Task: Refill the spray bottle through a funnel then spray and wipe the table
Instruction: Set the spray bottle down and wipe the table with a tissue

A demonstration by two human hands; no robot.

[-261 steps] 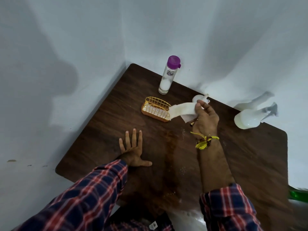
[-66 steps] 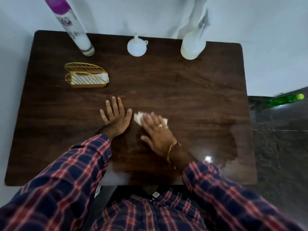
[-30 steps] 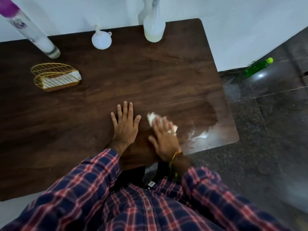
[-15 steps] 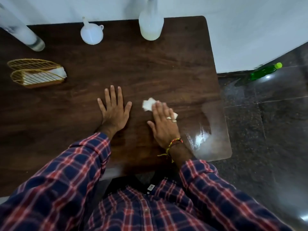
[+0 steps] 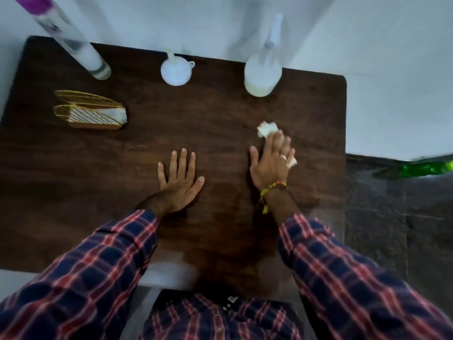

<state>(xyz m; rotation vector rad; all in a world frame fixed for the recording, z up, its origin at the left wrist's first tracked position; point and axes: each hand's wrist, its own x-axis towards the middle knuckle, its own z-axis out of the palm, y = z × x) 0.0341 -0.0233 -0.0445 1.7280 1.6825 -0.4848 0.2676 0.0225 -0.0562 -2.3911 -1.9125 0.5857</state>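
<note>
My right hand [image 5: 270, 163] presses a crumpled white tissue [image 5: 267, 129] flat against the dark wooden table [image 5: 220, 111], fingers straight, on the table's right half. My left hand [image 5: 179, 179] lies flat with spread fingers near the middle. A white spray bottle [image 5: 263, 74] stands at the back right by the wall. An upturned white funnel [image 5: 176, 72] sits at the back centre. A tall clear bottle with a purple cap [image 5: 73, 42] stands at the back left. The tabletop looks damp near the front.
A gold wire holder with white tissues [image 5: 90, 111] sits at the left. White walls close the back and left sides. Dark stone floor [image 5: 392, 229] lies to the right, with a green bottle [image 5: 426, 168] on it.
My right hand has slid the tissue away from my left hand, toward the right and back of the table. The left hand stays flat in place.
</note>
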